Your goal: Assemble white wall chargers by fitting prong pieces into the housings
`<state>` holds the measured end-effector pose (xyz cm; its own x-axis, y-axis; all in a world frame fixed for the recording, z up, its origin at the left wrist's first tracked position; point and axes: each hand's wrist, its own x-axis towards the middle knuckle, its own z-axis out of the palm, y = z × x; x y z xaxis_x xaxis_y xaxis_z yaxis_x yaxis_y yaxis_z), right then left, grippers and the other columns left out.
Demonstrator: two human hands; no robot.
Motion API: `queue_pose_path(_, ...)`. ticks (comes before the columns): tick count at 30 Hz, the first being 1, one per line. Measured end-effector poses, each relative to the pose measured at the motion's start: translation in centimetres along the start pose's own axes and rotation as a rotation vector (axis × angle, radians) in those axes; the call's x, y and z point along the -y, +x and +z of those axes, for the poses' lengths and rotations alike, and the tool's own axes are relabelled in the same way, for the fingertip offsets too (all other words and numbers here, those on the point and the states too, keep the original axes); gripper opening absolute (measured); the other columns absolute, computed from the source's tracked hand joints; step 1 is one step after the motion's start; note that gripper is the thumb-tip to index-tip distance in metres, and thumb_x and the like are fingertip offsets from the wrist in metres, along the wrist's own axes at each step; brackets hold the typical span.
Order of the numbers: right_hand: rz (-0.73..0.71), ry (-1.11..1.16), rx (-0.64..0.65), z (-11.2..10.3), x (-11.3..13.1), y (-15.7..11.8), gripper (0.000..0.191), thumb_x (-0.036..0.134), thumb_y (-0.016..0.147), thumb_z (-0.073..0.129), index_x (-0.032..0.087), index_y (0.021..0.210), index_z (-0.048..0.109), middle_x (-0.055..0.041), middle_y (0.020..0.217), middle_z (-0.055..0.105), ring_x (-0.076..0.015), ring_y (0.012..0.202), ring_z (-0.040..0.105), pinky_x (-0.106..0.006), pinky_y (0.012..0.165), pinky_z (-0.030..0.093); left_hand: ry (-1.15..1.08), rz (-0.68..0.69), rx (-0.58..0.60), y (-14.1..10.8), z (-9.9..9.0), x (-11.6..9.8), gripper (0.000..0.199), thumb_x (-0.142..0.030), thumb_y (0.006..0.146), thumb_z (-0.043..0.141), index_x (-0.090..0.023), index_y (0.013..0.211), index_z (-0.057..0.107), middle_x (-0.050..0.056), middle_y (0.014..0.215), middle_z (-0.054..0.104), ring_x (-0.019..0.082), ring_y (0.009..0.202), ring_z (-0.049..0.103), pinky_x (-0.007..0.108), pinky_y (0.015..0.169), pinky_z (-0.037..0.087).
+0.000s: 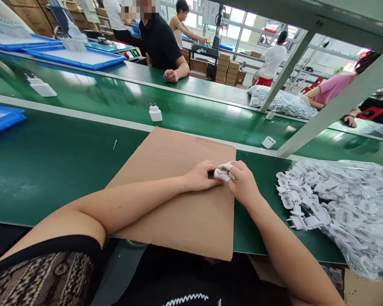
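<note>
My left hand (201, 175) and my right hand (245, 182) meet over the right side of a flat cardboard sheet (175, 212). Between them they grip a small white charger housing (221, 174), with the fingers of both hands closed round it. White coverings wrap some of my right fingertips. My fingers hide part of the housing, so its inner details cannot be made out. To the right of my right hand, a clear plastic bag (357, 199) spills many white plug shells (306, 204) onto the green bench.
Along the green conveyor (115, 100) sit a white plug adapter (155, 113), another adapter (41, 86) and a white shell (268, 142). Blue trays (79, 63) stand at the left. A slanted metal post (335, 106) rises at right. Co-workers, including a person in black (161, 42), are across the line.
</note>
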<state>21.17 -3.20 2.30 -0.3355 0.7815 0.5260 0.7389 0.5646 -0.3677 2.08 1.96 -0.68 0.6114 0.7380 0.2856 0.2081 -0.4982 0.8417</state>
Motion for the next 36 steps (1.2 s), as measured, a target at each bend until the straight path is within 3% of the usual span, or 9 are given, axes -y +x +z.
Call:
queue_pose_path(8,0.101,-0.006,0.068,-0.5,0.0,1.1,0.023,0.0,0.069,0.056,0.022,0.066,0.056,-0.0035,0.078,0.062,-0.021,0.08,0.055,-0.03,0.066,0.042,-0.05,-0.077,0.039,0.4,-0.3,0.2,0.027,-0.045,0.077,0.079,-0.019,0.082,0.073,0.003,0.087,0.068,0.019,0.084,0.065,0.03,0.076,0.052)
queue_pose_path(14,0.375,0.068,0.016,0.5,0.5,0.1,0.01,0.014,0.075,0.067,0.023,0.077,0.071,0.0005,0.072,0.058,-0.0166,0.064,0.051,-0.028,0.056,0.034,-0.07,-0.073,0.009,0.2,0.2,0.5,0.028,-0.044,0.077,0.081,-0.019,0.086,0.076,0.004,0.091,0.07,0.02,0.085,0.066,0.029,0.075,0.051)
queue_pose_path(17,0.38,0.185,-0.045,1.4,0.3,-0.7,0.003,0.023,0.082,0.07,0.023,0.085,0.073,-0.0022,0.084,0.067,-0.0159,0.067,0.055,-0.028,0.062,0.043,-0.053,-0.044,-0.003,-0.2,0.4,0.5,0.028,-0.044,0.079,0.079,-0.019,0.089,0.076,0.006,0.094,0.071,0.021,0.09,0.066,0.031,0.079,0.053)
queue_pose_path(20,0.42,0.239,-0.05,0.7,-1.1,-0.7,0.031,0.036,0.09,0.069,0.023,0.118,0.071,-0.0067,0.108,0.073,-0.0197,0.086,0.065,-0.032,0.081,0.052,-0.069,-0.123,0.054,0.3,0.0,0.5,0.031,-0.046,0.078,0.079,-0.018,0.092,0.075,0.005,0.092,0.072,0.02,0.084,0.067,0.031,0.076,0.054)
queue_pose_path(23,0.559,-0.202,-0.057,-2.1,-3.4,-0.6,0.047,0.035,0.096,0.062,0.017,0.139,0.06,-0.0181,0.129,0.065,-0.0311,0.113,0.06,-0.045,0.097,0.05,-0.044,-0.219,0.04,2.5,-1.3,1.4,0.04,-0.048,0.074,0.081,-0.018,0.099,0.074,0.004,0.092,0.075,0.02,0.081,0.068,0.032,0.076,0.054)
queue_pose_path(26,0.85,-0.664,0.03,-5.4,-5.7,-1.2,0.048,0.025,0.092,0.062,0.008,0.138,0.06,-0.0277,0.142,0.052,-0.0431,0.127,0.05,-0.058,0.102,0.043,0.037,-0.243,-0.128,6.5,-3.3,3.2,0.046,-0.043,0.072,0.08,-0.017,0.108,0.073,0.006,0.099,0.077,0.021,0.086,0.069,0.033,0.081,0.055)
queue_pose_path(29,1.063,-0.72,0.193,-7.5,-7.3,-1.8,0.04,0.014,0.09,0.059,0.008,0.129,0.065,-0.0271,0.135,0.056,-0.0441,0.128,0.052,-0.059,0.101,0.044,0.218,-0.316,-0.329,11.0,-5.7,5.4,0.043,-0.036,0.073,0.078,-0.018,0.112,0.071,0.005,0.106,0.077,0.022,0.094,0.07,0.033,0.088,0.054)
queue_pose_path(33,0.986,-0.644,0.262,-7.9,-7.9,-2.1,0.038,0.006,0.09,0.053,0.012,0.123,0.071,-0.0217,0.125,0.062,-0.0387,0.121,0.059,-0.047,0.096,0.049,0.363,-0.417,-0.459,15.4,-8.7,7.3,0.032,-0.032,0.075,0.074,-0.018,0.103,0.069,0.009,0.108,0.075,0.029,0.104,0.07,0.04,0.094,0.053)
queue_pose_path(36,0.871,-0.586,0.235,-7.3,-7.8,-1.8,0.046,0.008,0.092,0.052,0.019,0.133,0.07,-0.016,0.128,0.06,-0.0314,0.115,0.062,-0.04,0.094,0.051,0.417,-0.499,-0.492,16.9,-9.6,8.1,0.038,-0.029,0.071,0.076,-0.018,0.106,0.068,0.015,0.114,0.073,0.037,0.115,0.068,0.046,0.099,0.051)
